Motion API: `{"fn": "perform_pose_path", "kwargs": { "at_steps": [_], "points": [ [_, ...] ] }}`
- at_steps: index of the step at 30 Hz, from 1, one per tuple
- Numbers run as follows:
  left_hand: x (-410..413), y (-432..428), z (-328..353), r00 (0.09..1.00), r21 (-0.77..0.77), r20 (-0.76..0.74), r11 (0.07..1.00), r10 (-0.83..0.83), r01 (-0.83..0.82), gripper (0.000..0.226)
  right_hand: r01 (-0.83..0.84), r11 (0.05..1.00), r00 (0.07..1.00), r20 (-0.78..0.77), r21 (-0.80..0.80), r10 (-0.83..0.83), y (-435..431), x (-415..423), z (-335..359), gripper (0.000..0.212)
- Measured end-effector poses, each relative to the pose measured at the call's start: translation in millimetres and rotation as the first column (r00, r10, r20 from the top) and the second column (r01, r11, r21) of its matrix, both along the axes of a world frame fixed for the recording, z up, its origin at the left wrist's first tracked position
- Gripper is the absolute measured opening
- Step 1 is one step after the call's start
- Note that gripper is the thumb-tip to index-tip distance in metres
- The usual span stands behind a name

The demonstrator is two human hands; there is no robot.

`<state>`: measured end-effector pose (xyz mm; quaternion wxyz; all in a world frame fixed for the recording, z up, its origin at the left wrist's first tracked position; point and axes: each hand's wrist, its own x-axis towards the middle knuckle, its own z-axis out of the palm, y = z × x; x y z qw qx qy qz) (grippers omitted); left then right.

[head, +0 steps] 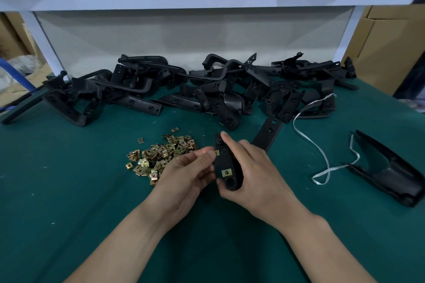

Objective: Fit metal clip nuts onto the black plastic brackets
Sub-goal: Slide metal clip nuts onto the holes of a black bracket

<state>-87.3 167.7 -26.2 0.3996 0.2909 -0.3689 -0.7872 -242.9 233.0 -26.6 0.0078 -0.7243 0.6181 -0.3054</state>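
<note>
The right hand (250,174) has its fingers curled round a black bracket (226,161) and holds it nearly upright above the green cloth (69,190). Its forefinger lies along the bracket's upper end and its thumb is against the lower end. The left hand (186,174) is partly closed, pinching a small brass clip nut (216,153) between thumb and forefinger at the bracket's left edge. The thumb covers most of the nut, so whether it is already seated on the edge is hard to say. A fitted nut (226,172) sits lower on the same bracket, between the two hands. Just to the left of the left hand, and a little beyond it, a loose pile of clip nuts (158,156) lies on the cloth. Beyond both hands a heap of brackets (207,89) stretches across the back of the cloth. A flat black strip (268,133) lies just past the right hand's knuckles. To the right of that hand lies a white strap (319,151), and further right a black cover (391,174).
</note>
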Motion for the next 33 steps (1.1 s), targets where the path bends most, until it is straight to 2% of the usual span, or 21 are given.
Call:
{"fn": "perform_pose_path", "kwargs": {
  "at_steps": [22, 26, 29, 33],
  "points": [
    [0.2, 1.1, 0.3, 1.000, -0.014, 0.026, 1.000, 0.006, -0.006, 0.011, -0.010, 1.000, 1.000, -0.017, -0.008, 0.010, -1.9, 3.0, -2.9, 0.088],
    [-1.1, 2.0, 0.9, 0.999, 0.002, 0.033, 1.000, 0.020, -0.021, 0.020, -0.018, 1.000, 1.000, -0.016, 0.009, 0.019, -2.6, 4.4, -3.8, 0.090],
    [-0.7, 2.0, 1.8, 1.000, 0.011, 0.026, 1.000, 0.015, -0.015, 0.024, -0.025, 0.999, 0.999, 0.030, 0.025, 0.024, -3.1, 5.2, -4.6, 0.092],
    [1.6, 1.5, 1.6, 0.998, 0.003, -0.044, 0.999, -0.036, 0.036, 0.019, -0.021, 1.000, 0.989, 0.144, 0.005, 0.020, -1.5, 6.6, -5.6, 0.090]
  ]
}}
